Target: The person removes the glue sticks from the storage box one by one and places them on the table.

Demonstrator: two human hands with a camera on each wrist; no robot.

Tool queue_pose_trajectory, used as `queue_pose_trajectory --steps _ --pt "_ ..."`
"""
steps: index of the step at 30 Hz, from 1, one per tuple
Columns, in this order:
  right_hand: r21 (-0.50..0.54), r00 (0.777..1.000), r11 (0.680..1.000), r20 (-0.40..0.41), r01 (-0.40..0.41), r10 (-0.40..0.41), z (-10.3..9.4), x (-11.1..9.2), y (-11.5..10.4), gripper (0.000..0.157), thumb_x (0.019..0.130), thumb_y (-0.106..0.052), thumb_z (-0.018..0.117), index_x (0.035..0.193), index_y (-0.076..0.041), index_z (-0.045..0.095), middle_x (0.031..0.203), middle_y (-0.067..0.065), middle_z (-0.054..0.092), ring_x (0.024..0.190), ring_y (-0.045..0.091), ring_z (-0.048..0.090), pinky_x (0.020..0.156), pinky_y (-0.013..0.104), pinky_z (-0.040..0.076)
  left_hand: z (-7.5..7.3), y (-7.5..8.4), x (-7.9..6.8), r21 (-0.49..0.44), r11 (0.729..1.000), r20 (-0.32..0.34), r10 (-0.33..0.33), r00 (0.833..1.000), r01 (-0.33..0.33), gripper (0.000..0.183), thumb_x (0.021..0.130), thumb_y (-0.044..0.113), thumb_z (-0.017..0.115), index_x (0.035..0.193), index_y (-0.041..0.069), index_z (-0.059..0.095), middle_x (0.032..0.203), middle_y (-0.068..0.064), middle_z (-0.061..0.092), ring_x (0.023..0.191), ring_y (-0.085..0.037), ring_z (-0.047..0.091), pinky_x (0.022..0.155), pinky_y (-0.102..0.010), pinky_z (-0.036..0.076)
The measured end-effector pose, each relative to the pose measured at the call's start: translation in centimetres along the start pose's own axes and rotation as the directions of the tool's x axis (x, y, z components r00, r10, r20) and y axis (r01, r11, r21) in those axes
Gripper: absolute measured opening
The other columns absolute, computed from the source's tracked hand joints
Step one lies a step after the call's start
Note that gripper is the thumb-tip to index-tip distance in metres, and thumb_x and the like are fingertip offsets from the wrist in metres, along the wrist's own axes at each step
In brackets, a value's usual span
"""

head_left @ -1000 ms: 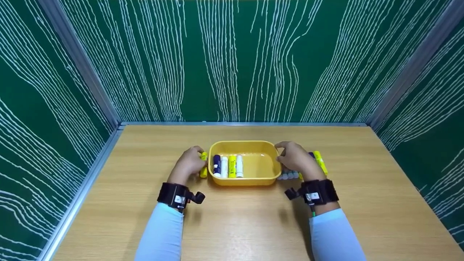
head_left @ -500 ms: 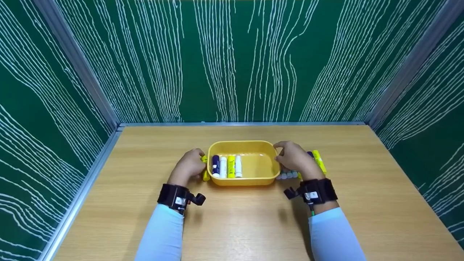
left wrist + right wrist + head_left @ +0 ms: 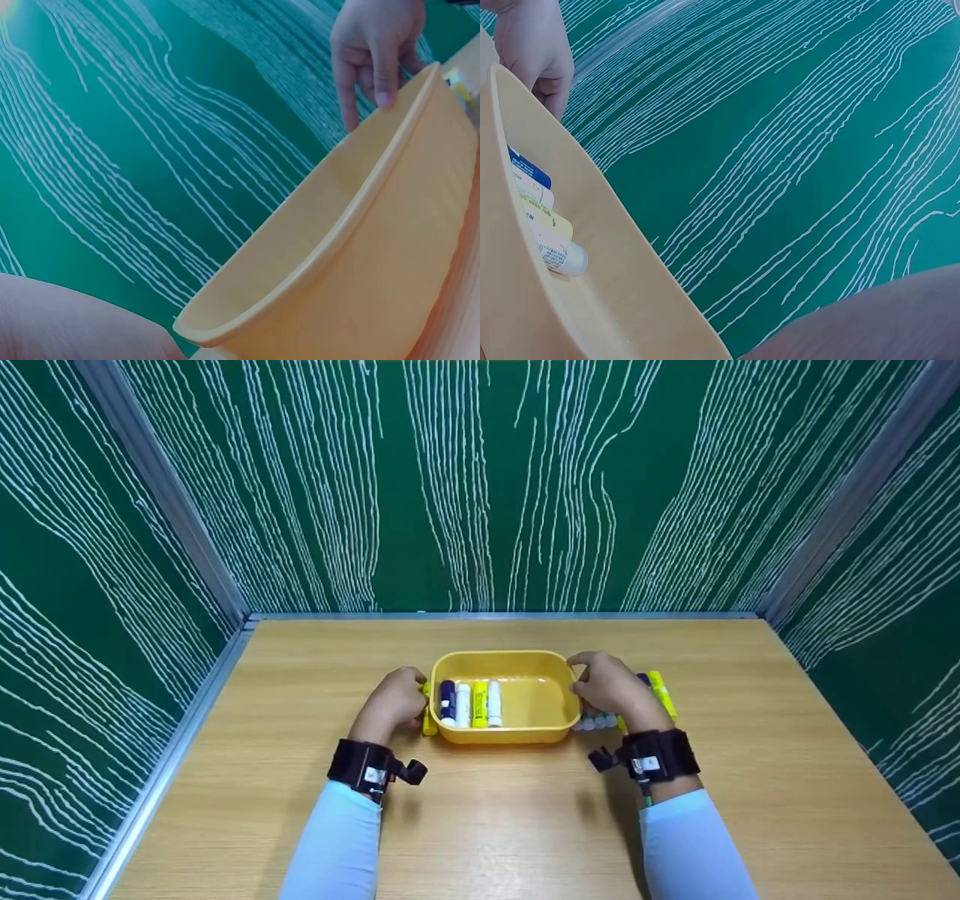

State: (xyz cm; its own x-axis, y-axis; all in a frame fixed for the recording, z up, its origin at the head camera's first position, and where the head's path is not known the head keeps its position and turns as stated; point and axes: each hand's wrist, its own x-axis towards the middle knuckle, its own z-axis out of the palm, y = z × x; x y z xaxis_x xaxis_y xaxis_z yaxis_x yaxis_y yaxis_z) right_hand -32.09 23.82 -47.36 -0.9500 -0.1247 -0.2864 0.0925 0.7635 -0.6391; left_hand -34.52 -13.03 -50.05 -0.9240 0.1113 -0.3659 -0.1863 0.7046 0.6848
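My left hand [image 3: 395, 697] is at the left outer side of a yellow plastic container [image 3: 540, 705]. Its curled fingers hold a yellow glue stick [image 3: 429, 721] that lies against the container's wall; the fingertips are mostly hidden. My right hand [image 3: 609, 684] grips the container's right rim, index finger at the far corner and thumb at the edge. Inside, side by side along the left half, lie a dark purple glue stick [image 3: 448, 703], a white glue stick [image 3: 463, 706], a yellow glue stick [image 3: 480, 704] and another white glue stick [image 3: 494, 704].
Right of the container, partly under my right hand, lie several more sticks with pale ends [image 3: 594, 722], a dark purple one [image 3: 643, 679] and a yellow one [image 3: 663, 694]. Green panels [image 3: 510, 510] with white wavy lines enclose the wooden table [image 3: 487, 825] on three sides.
The yellow glue stick at my left hand has shifted slightly right and nearer, up to the container's wall, more of it now covered. My right hand stays on the rim.
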Motion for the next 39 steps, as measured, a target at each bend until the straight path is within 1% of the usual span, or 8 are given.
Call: queue_pose_trajectory --steps 5,13,23,26,29,33,35,39 --pt "-0.001 0.999 0.999 0.0 0.035 -0.035 0.0 0.0 0.1 0.06 0.112 -0.005 0.066 0.168 0.004 0.046 0.108 0.021 0.075 0.08 0.029 0.074 0.077 0.041 0.067 -0.1 0.0 -0.1 0.025 0.999 -0.015 0.022 1.0 -0.022 0.056 0.106 0.0 0.056 0.162 0.002 0.057 0.147 -0.02 0.068 0.066 -0.018 0.064 0.056 -0.026 0.056" --pt "-0.003 0.999 0.999 -0.005 0.037 -0.037 0.0 -0.1 0.2 0.06 0.112 -0.005 0.066 0.168 0.004 0.047 0.108 0.02 0.075 0.08 0.027 0.074 0.077 0.041 0.067 0.0 0.1 -0.2 0.021 1.0 -0.015 0.011 1.0 -0.011 0.056 0.108 0.003 0.055 0.164 0.005 0.056 0.151 -0.019 0.066 0.07 -0.019 0.066 0.058 -0.026 0.059" --pt "-0.011 1.0 1.0 -0.012 0.023 -0.023 0.0 -0.1 0.3 0.059 0.112 -0.006 0.066 0.167 0.003 0.048 0.107 0.018 0.074 0.082 0.026 0.073 0.072 0.033 0.063 0.1 0.3 -0.2 0.011 1.0 -0.012 -0.001 1.0 0.001 0.055 0.109 0.0 0.058 0.164 0.007 0.056 0.153 -0.017 0.066 0.075 -0.019 0.066 0.062 -0.026 0.059" --pt "-0.012 1.0 1.0 -0.01 0.016 -0.016 0.1 -0.1 0.3 0.059 0.112 -0.006 0.066 0.168 0.002 0.048 0.108 0.019 0.075 0.082 0.026 0.073 0.073 0.035 0.064 0.1 0.6 -0.2 0.007 1.0 -0.063 -0.01 0.998 0.01 0.05 0.112 0.005 0.06 0.162 0.008 0.059 0.146 -0.018 0.069 0.076 -0.021 0.067 0.063 -0.029 0.059" --pt "-0.014 1.0 1.0 -0.012 0.003 -0.003 0.1 0.0 0.2 0.059 0.112 -0.007 0.067 0.168 0.0 0.049 0.109 0.019 0.075 0.083 0.025 0.072 0.074 0.034 0.064 0.2 1.3 -0.2 -0.006 1.0 -0.179 0.005 0.984 -0.006 0.041 0.114 0.014 0.061 0.155 0.009 0.064 0.135 -0.016 0.072 0.084 -0.023 0.07 0.07 -0.033 0.06" --pt "-0.021 1.0 1.0 -0.013 0.001 -0.002 0.0 0.0 0.1 0.06 0.112 -0.007 0.067 0.168 0.0 0.049 0.109 0.019 0.075 0.081 0.025 0.072 0.073 0.035 0.065 0.6 2.7 -0.6 -0.028 0.997 -0.323 0.053 0.945 -0.065 0.034 0.116 0.021 0.061 0.146 0.01 0.07 0.121 -0.012 0.073 0.099 -0.026 0.07 0.085 -0.039 0.061" --pt "-0.025 1.0 1.0 -0.014 0.001 -0.002 0.0 -0.1 0.0 0.06 0.111 -0.007 0.068 0.168 0.0 0.049 0.109 0.019 0.075 0.08 0.025 0.072 0.074 0.036 0.066 1.1 3.6 -0.9 -0.027 0.993 -0.356 0.096 0.93 -0.113 0.032 0.115 0.022 0.062 0.143 0.011 0.072 0.117 -0.009 0.073 0.103 -0.026 0.069 0.088 -0.039 0.061" --pt "-0.018 1.0 1.0 -0.009 -0.017 0.017 0.0 -0.1 -0.1 0.059 0.112 -0.007 0.068 0.168 -0.002 0.05 0.111 0.019 0.075 0.082 0.026 0.072 0.078 0.038 0.067 2.7 5.7 -2.0 -0.018 0.972 -0.347 0.212 0.914 -0.233 0.028 0.113 0.022 0.065 0.138 0.013 0.076 0.109 -0.005 0.071 0.095 -0.024 0.067 0.08 -0.036 0.06"
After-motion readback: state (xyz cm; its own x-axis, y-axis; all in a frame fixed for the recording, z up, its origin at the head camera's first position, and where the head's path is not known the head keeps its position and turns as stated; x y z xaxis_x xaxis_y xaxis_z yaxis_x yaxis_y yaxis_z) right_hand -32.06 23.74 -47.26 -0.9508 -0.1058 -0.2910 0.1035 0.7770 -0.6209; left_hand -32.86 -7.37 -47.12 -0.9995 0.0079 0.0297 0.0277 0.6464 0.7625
